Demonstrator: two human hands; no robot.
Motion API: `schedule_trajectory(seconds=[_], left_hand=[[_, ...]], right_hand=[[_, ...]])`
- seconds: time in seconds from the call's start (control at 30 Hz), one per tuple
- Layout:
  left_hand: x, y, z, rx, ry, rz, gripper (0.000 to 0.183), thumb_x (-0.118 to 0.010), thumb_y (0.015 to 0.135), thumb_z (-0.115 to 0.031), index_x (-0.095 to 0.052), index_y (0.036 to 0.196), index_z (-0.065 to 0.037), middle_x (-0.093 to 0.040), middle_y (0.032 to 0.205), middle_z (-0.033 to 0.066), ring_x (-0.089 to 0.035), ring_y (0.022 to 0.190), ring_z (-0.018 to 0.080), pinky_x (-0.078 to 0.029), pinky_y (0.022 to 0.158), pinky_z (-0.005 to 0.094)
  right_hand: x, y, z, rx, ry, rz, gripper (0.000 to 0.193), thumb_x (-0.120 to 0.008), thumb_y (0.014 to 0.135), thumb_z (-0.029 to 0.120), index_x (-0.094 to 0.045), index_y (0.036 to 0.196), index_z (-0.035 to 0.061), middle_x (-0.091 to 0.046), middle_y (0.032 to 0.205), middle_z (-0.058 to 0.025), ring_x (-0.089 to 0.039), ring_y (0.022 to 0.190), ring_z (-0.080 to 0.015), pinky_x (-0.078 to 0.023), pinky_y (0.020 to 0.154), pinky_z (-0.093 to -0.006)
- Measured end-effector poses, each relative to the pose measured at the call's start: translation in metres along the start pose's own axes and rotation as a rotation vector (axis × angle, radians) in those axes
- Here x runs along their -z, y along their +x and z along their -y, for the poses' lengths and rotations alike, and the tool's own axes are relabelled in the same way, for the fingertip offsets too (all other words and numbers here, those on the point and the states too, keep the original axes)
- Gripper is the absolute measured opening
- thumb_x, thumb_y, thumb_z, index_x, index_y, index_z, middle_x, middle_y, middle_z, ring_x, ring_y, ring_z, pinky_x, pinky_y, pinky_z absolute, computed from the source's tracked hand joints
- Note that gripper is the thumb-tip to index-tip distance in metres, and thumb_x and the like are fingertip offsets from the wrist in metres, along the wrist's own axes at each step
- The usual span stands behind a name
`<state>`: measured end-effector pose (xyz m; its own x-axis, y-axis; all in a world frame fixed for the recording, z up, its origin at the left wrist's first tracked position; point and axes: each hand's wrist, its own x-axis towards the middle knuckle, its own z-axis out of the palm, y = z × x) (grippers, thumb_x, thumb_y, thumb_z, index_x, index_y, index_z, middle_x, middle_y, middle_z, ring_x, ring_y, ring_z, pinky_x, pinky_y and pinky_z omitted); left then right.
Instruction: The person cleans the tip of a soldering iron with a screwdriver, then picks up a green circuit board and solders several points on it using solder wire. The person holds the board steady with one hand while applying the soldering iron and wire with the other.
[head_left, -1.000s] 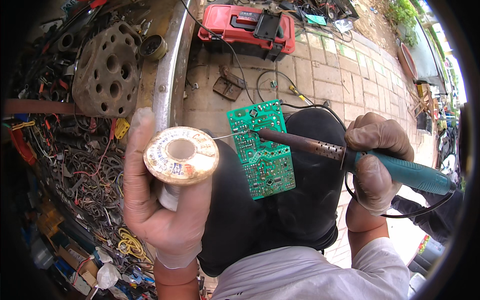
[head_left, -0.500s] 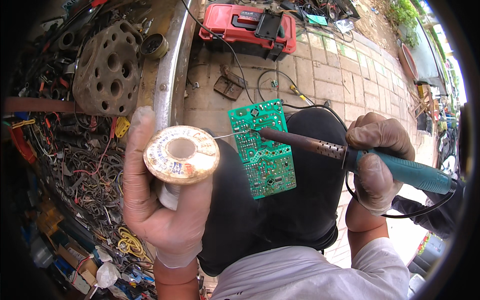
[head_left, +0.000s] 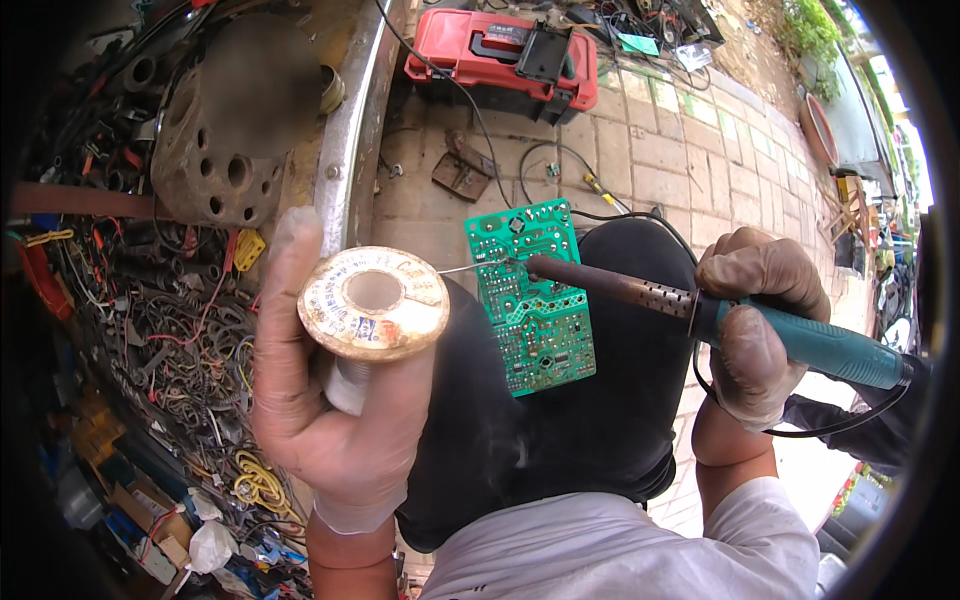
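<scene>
My gloved left hand (head_left: 350, 430) is closed around a spool of solder wire (head_left: 418, 300), its round, stained end facing up. A thin strand of solder (head_left: 462, 268) runs from the spool to the upper part of a green circuit board (head_left: 545, 345). The board lies across my dark-trousered thighs, solder joints facing up. In my gloved right hand (head_left: 755, 320) is a soldering iron (head_left: 815, 345) with a teal handle, gripped between thumb and fingers. Its brown barrel points left, and the tip meets the board close to the strand's end. Exact contact is too small to see.
A red toolbox (head_left: 450, 45) stands on the paving ahead. To the left, a metal-edged bench (head_left: 345, 150) bears a rusty block with holes (head_left: 215, 180) and a tangle of wires and parts (head_left: 180, 370). The iron's black cord (head_left: 840, 428) loops by my right wrist.
The board, the spool and my left hand appear slightly further right. A faint wisp of smoke shows over my lap. Both hands keep their hold.
</scene>
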<state>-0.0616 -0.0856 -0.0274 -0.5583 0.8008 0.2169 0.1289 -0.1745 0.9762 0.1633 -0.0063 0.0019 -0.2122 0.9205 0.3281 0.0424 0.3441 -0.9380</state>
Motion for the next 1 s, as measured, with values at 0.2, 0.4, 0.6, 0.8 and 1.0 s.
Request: schedule_trajectory(seconds=[0.2, 0.4, 0.6, 0.8, 1.0], left_hand=[[0.0017, -0.0010, 0.0036, -0.001, -0.006, 0.001, 0.071, -0.078, 0.077, 0.002, -0.046, 0.141, 0.007, -0.053, 0.141, 0.0174, -0.054, 0.124, 0.0224, -0.044, 0.105, 0.0358], [0.0026, -0.0010, 0.0052, -0.020, 0.011, 0.014, 0.071, -0.078, 0.077, 0.002, -0.046, 0.141, 0.008, -0.052, 0.142, 0.0185, -0.053, 0.126, 0.0232, -0.043, 0.106, 0.0363], [0.0019, -0.0011, 0.0046, -0.007, -0.027, 0.015, 0.071, -0.078, 0.078, 0.002, -0.045, 0.141, 0.008, -0.052, 0.142, 0.0184, -0.054, 0.125, 0.0228, -0.044, 0.105, 0.0358], [0.0020, -0.0009, 0.0036, 0.000, -0.015, 0.011, 0.070, -0.078, 0.078, 0.002, -0.046, 0.141, 0.007, -0.052, 0.142, 0.0183, -0.054, 0.124, 0.0227, -0.045, 0.105, 0.0355], [0.0004, 0.0004, 0.0040, -0.016, 0.000, -0.004, 0.069, -0.077, 0.079, 0.003, -0.046, 0.141, 0.007, -0.053, 0.141, 0.0180, -0.055, 0.123, 0.0223, -0.045, 0.104, 0.0353]], right_hand=[[0.0014, -0.0006, 0.0026, -0.035, 0.005, 0.008, 0.027, -0.077, 0.078, 0.016, -0.066, 0.092, -0.0043, -0.064, 0.076, -0.0123, -0.061, 0.062, -0.0160, -0.049, 0.058, -0.0284], [-0.0012, -0.0023, 0.0075, -0.086, 0.004, -0.039, 0.027, -0.077, 0.079, 0.017, -0.066, 0.092, -0.0040, -0.066, 0.077, -0.0117, -0.062, 0.064, -0.0155, -0.050, 0.059, -0.0274], [-0.0033, -0.0027, 0.0080, -0.110, 0.028, -0.064, 0.029, -0.078, 0.080, 0.018, -0.065, 0.093, -0.0043, -0.065, 0.078, -0.0121, -0.063, 0.064, -0.0157, -0.050, 0.059, -0.0278], [-0.0025, -0.0020, 0.0082, -0.104, 0.039, -0.051, 0.027, -0.077, 0.080, 0.017, -0.065, 0.093, -0.0043, -0.065, 0.077, -0.0123, -0.063, 0.064, -0.0158, -0.051, 0.059, -0.0276], [-0.0015, -0.0022, 0.0069, -0.096, 0.026, -0.052, 0.026, -0.077, 0.079, 0.015, -0.065, 0.092, -0.0046, -0.065, 0.077, -0.0122, -0.063, 0.064, -0.0161, -0.051, 0.060, -0.0277]])
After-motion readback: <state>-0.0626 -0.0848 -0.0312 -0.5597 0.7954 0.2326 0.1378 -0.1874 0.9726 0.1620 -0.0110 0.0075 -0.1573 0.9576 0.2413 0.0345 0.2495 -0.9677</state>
